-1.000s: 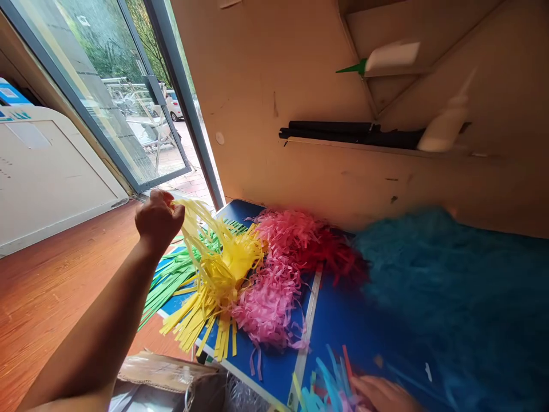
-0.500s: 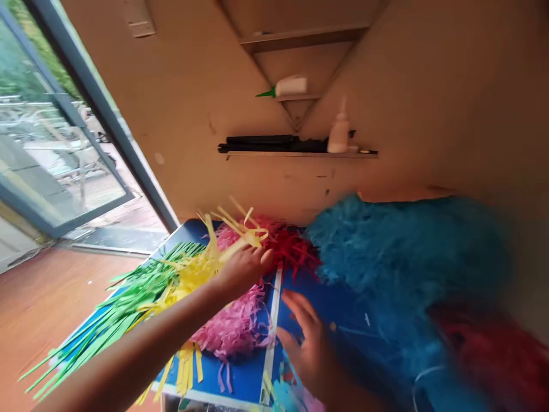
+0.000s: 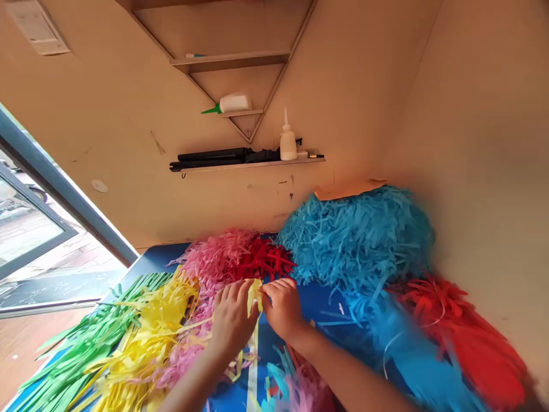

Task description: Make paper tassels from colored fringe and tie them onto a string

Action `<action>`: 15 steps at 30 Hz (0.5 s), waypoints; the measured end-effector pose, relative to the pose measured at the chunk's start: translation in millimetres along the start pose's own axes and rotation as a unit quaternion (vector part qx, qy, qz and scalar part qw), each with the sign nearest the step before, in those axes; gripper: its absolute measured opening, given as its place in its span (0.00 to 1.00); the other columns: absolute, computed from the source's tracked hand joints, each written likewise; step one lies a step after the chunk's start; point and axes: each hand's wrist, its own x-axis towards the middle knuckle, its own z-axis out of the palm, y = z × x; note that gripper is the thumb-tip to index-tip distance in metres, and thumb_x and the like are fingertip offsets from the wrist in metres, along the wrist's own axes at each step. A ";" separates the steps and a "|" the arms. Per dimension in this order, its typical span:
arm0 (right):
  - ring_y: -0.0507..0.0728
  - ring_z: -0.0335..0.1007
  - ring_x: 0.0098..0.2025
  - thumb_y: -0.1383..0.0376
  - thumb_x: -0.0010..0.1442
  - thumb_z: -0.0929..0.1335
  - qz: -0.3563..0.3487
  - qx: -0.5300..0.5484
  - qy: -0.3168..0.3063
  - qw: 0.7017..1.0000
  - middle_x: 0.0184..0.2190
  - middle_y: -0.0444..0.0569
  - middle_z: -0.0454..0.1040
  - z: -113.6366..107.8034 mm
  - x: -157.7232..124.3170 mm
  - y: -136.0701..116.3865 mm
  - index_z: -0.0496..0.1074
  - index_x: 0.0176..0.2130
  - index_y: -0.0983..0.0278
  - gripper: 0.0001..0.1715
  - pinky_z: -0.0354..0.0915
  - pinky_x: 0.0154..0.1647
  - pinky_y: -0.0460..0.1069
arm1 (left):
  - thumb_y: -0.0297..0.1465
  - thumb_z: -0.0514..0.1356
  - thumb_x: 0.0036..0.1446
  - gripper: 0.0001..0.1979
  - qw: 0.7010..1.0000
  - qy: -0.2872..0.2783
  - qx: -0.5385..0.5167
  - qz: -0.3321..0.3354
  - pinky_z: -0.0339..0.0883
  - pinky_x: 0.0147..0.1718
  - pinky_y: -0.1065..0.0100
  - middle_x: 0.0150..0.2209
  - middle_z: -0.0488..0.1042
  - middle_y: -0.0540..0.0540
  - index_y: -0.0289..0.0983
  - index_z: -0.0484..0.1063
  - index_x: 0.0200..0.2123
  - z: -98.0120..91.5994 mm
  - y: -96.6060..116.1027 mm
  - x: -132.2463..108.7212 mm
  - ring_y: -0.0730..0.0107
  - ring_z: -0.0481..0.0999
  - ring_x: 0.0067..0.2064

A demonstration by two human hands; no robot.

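Both hands are pinching a yellow paper strip (image 3: 255, 293) between them above the blue surface (image 3: 317, 297), the left hand (image 3: 231, 320) and right hand (image 3: 282, 306) each closing fingers on its upper end. It is looking feather-light, limp and easily torn, so gripping near the uncut end seems safest, beside the pink fringe pile (image 3: 214, 260).

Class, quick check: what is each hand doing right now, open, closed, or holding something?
Left hand: closed on the yellow paper strip.
Right hand: closed, pinching the same yellow paper strip from the other side.
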 end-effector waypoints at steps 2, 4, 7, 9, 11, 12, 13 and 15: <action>0.56 0.74 0.38 0.74 0.60 0.65 0.010 -0.007 0.006 1.000 0.32 0.45 0.80 -5.6 -1.1 7.3 0.77 0.36 0.61 0.12 0.60 0.49 0.54 | 0.30 0.56 0.58 0.18 0.999 0.007 0.005 -0.043 0.66 0.49 0.53 0.51 0.78 0.39 0.43 0.73 0.51 13.5 3.6 -9.3 0.52 0.75 0.51; 0.58 0.74 0.37 0.75 0.59 0.65 0.009 -0.023 0.018 1.000 0.33 0.46 0.80 -12.7 -6.1 11.7 0.77 0.36 0.61 0.14 0.62 0.49 0.55 | 0.27 0.55 0.57 0.19 0.998 -0.012 0.003 -0.065 0.65 0.50 0.52 0.51 0.79 0.43 0.47 0.75 0.49 21.8 3.0 -13.5 0.53 0.76 0.52; 0.62 0.73 0.44 0.75 0.60 0.62 -0.023 -0.062 0.048 0.997 0.41 0.54 0.79 -19.8 -23.5 3.7 0.76 0.44 0.63 0.18 0.64 0.50 0.59 | 0.23 0.53 0.56 0.23 0.997 -0.047 -0.007 -0.067 0.63 0.53 0.49 0.52 0.79 0.45 0.49 0.76 0.49 21.1 -2.9 -10.9 0.54 0.76 0.53; 0.63 0.73 0.45 0.74 0.60 0.61 -0.070 -0.037 0.002 0.997 0.43 0.56 0.77 -17.5 -38.6 -11.5 0.74 0.47 0.64 0.19 0.67 0.49 0.59 | 0.23 0.51 0.57 0.24 0.995 -0.079 -0.014 -0.052 0.61 0.55 0.48 0.53 0.78 0.45 0.48 0.75 0.52 13.1 -7.4 -5.8 0.54 0.75 0.55; 0.61 0.74 0.44 0.75 0.58 0.61 -0.081 0.022 -0.077 0.993 0.41 0.55 0.77 -7.7 -49.7 -29.0 0.73 0.47 0.64 0.20 0.70 0.48 0.55 | 0.23 0.51 0.57 0.24 0.993 -0.115 -0.020 -0.034 0.57 0.58 0.46 0.54 0.77 0.44 0.46 0.74 0.53 2.2 -11.0 -1.0 0.53 0.74 0.56; 0.61 0.74 0.45 0.75 0.56 0.61 -0.073 0.048 -0.105 0.991 0.42 0.55 0.77 -0.2 -52.0 -36.8 0.72 0.48 0.64 0.22 0.71 0.49 0.54 | 0.23 0.51 0.57 0.24 0.991 -0.128 -0.020 -0.030 0.54 0.60 0.45 0.54 0.77 0.44 0.46 0.74 0.54 -3.3 -12.2 0.5 0.53 0.73 0.57; 0.61 0.74 0.48 0.74 0.55 0.62 -0.063 0.067 -0.117 0.989 0.45 0.56 0.77 8.5 -51.7 -43.2 0.70 0.51 0.66 0.24 0.70 0.52 0.53 | 0.23 0.51 0.57 0.25 0.990 -0.136 -0.018 -0.029 0.52 0.61 0.44 0.54 0.77 0.44 0.46 0.74 0.54 -8.3 -13.1 1.2 0.53 0.73 0.58; 0.62 0.72 0.53 0.72 0.55 0.62 -0.073 0.081 -0.116 0.987 0.50 0.58 0.75 27.7 -43.9 -50.0 0.67 0.55 0.68 0.28 0.68 0.55 0.53 | 0.23 0.50 0.58 0.25 0.990 -0.134 -0.006 -0.032 0.50 0.62 0.43 0.55 0.76 0.44 0.47 0.74 0.54 -15.7 -13.8 -0.8 0.53 0.73 0.58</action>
